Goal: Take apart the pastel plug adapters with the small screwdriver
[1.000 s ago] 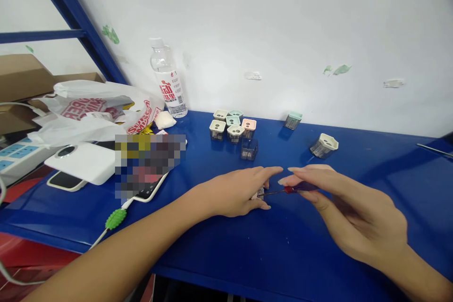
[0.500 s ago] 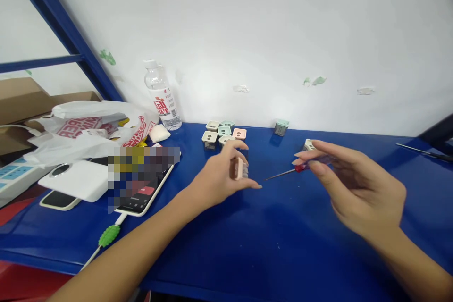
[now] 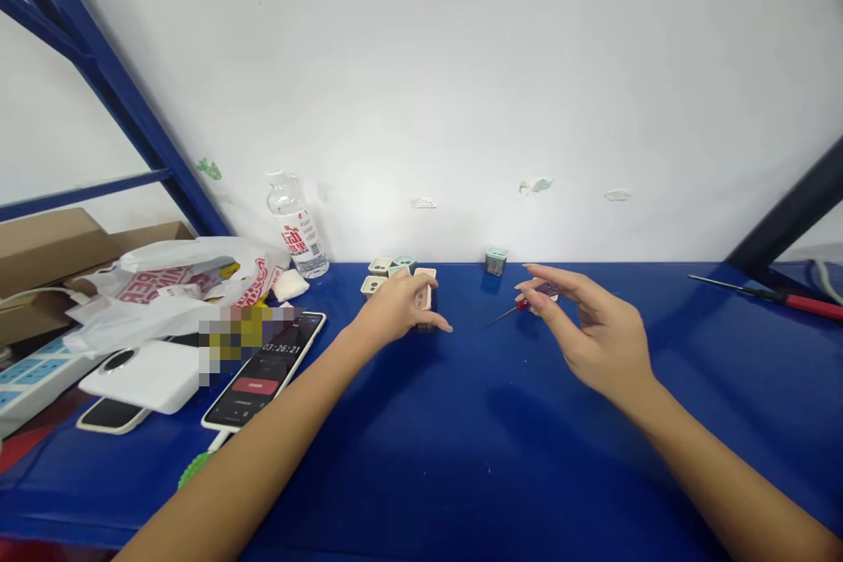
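Note:
At the near side of a cluster of pencil sharpeners (image 3: 372,284), my left hand (image 3: 399,307) is curled around a pale pink pencil sharpener (image 3: 422,299). That sharpener stands upright, its top with holes showing between thumb and fingers; its lower part is partly hidden. My right hand (image 3: 586,325) pinches a small screwdriver (image 3: 504,315) by its handle, between thumb and fingertips. Its thin shaft points left and down, just over the blue table (image 3: 461,421). A mint-topped pencil sharpener (image 3: 496,261) stands alone by the wall, between my hands.
On the left are a clear water bottle (image 3: 298,233), a white plastic bag (image 3: 198,268), a phone with a lit screen (image 3: 263,378), a white device (image 3: 148,376) and a power strip (image 3: 36,369). Another screwdriver (image 3: 767,291) lies at far right.
My left hand has moved the pale pink pencil sharpener left and away from me to the cluster, and it now stands upright. My right hand still holds the screwdriver. The camera view has tilted up.

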### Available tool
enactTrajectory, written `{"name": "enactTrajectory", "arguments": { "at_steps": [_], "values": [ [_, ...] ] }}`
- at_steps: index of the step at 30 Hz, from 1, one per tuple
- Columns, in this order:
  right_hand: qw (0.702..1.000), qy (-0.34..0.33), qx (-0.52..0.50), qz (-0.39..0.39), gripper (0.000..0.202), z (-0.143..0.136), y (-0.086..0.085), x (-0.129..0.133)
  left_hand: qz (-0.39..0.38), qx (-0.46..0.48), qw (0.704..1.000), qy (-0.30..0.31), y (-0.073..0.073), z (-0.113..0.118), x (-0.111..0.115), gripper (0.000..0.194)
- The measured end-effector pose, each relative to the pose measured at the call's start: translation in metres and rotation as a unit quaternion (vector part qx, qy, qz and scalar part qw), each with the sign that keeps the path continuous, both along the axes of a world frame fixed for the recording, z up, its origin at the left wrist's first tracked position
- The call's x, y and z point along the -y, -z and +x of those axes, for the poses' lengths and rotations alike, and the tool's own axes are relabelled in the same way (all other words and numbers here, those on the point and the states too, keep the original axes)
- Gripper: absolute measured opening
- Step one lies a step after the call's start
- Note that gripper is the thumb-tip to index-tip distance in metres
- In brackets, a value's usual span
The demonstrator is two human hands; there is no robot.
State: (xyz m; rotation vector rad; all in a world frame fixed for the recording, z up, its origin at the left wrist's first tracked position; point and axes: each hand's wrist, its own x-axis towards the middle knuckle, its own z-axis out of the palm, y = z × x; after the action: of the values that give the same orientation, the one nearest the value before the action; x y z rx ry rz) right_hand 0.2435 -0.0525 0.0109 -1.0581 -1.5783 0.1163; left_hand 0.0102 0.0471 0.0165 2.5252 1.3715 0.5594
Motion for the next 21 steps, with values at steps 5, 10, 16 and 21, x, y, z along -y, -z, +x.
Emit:
{"name": "enactTrajectory", "arguments": {
  "at_steps": [5, 10, 16, 21],
  "values": [
    [1.000, 0.018, 0.005, 0.017, 0.025, 0.004, -0.008, 0.000, 0.035, -0.061, 0.997, 0.030, 0.006, 0.005, -0.002, 0.074],
    [0.999, 0.041, 0.003, 0.028, 0.025, 0.004, -0.019, 0.008, 0.026, -0.101, 0.993, 0.047, 0.003, 0.006, 0.000, 0.074],
    [1.000, 0.020, 0.018, 0.015, 0.026, 0.004, -0.022, 0.013, 0.004, -0.119, 0.991, 0.066, 0.000, 0.004, 0.002, 0.059],
    [0.998, 0.014, 0.058, -0.004, 0.026, 0.002, -0.018, 0.011, -0.016, -0.099, 0.991, 0.091, 0.006, 0.002, 0.004, 0.062]
  ]
}}
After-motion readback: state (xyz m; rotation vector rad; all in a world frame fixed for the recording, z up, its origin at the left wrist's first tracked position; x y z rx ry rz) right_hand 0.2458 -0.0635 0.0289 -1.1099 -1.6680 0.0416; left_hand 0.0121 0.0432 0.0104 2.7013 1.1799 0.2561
